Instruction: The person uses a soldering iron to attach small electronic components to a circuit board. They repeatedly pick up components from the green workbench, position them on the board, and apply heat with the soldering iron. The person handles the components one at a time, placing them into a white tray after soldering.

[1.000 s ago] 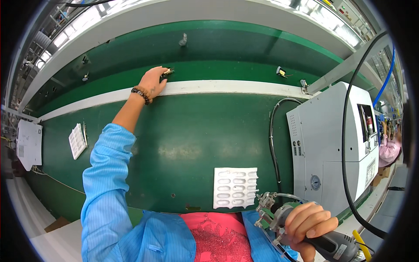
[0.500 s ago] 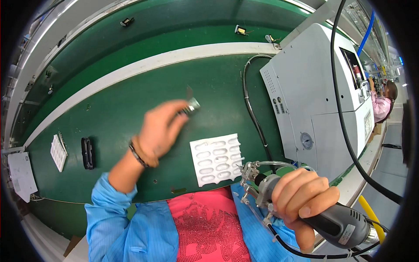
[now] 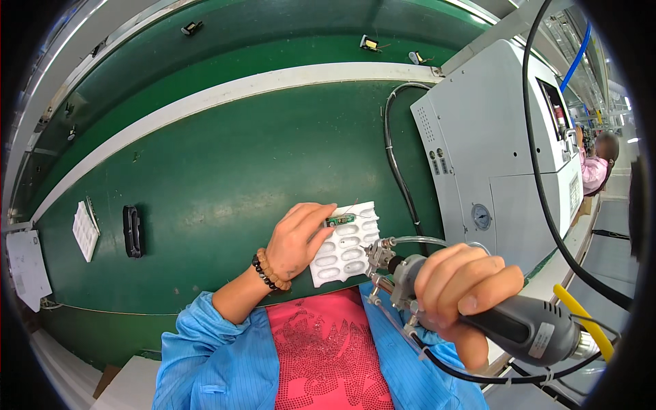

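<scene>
My left hand [image 3: 295,239] pinches a small green circuit board [image 3: 339,220] by its left end, over the upper-left part of a white tray [image 3: 326,275]. Rows of oval hollows cover that tray, which lies on the green bench near its front edge. In my right hand [image 3: 465,294] is a grey and black electric screwdriver [image 3: 509,328], its fingers wrapped round the body. The tool's metal head, fitted with clear tubing, points left, its tip beside the tray's right edge. Under the pinched end, the board is hidden by my fingers.
A big grey machine [image 3: 471,150] with a gauge stands at the right; a black cable [image 3: 391,143] runs along its left side. On the bench's left lie a black oblong case [image 3: 133,231] and another white tray [image 3: 85,232]. Small components [image 3: 369,44] sit on the strip beyond the bench.
My left hand has come down and right with the circuit board, from above the bare bench to over the tray. The screwdriver has shifted slightly left.
</scene>
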A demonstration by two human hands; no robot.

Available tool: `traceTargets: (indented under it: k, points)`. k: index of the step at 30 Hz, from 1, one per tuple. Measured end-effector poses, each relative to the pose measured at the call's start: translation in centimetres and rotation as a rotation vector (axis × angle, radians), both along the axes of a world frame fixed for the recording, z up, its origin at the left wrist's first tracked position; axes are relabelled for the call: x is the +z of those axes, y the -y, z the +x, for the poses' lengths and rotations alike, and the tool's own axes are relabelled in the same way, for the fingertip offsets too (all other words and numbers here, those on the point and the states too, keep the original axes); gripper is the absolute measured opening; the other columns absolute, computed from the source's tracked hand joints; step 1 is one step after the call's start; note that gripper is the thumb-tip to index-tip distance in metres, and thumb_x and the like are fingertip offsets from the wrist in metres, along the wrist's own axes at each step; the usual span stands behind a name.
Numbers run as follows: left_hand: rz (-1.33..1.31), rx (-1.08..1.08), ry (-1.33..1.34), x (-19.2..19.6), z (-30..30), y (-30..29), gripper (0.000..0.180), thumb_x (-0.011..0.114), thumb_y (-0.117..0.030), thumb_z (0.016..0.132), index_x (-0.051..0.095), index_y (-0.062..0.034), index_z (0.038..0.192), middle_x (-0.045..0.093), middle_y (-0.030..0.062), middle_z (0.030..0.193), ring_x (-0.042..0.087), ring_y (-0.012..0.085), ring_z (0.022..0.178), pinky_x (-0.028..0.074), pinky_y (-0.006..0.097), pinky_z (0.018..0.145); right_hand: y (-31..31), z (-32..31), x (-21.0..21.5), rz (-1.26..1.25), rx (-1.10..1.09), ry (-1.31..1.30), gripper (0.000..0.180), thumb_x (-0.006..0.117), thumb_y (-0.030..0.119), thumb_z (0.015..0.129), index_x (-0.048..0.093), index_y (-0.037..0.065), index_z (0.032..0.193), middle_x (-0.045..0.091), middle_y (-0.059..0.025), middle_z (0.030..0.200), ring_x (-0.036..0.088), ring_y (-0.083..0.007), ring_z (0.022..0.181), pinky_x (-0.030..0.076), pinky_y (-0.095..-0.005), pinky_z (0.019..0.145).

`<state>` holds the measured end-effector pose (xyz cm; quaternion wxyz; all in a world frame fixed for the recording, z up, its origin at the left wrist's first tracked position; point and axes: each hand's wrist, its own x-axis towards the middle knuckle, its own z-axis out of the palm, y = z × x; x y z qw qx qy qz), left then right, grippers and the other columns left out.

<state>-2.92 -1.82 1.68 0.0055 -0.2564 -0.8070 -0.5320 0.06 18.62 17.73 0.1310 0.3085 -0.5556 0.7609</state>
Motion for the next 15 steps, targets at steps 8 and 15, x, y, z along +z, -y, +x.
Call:
traceTargets:
  k: [8, 15]
  points:
    - [0.058, 0.081, -0.094, -1.6, 0.1, 0.2, 0.032, 0.085, -0.005, 0.070, 0.074, -0.0022, 0.100, 0.072, 0.0115, 0.098, 0.068, 0.0294, 0.100, 0.055, 0.039, 0.087, 2.1, -2.7, -2.4, -0.108, -0.004, -0.021, 0.054, 0.085, 0.035, 0.078, 0.052, -0.001, 0.101, 0.058, -0.0055, 0.064, 0.059, -0.0191, 0.051, 0.049, -0.0328, 0.050]
    - [0.045, 0.081, -0.065, -2.0, 0.0, 0.7, 0.033, 0.086, -0.005, 0.068, 0.076, -0.0055, 0.100, 0.071, 0.0070, 0.096, 0.064, 0.0271, 0.100, 0.054, 0.036, 0.083, 3.5, -3.5, -3.5, -0.098, -0.052, -0.026, 0.055, 0.085, 0.036, 0.079, 0.052, 0.000, 0.102, 0.057, -0.0049, 0.064, 0.058, -0.0177, 0.050, 0.048, -0.0306, 0.048]
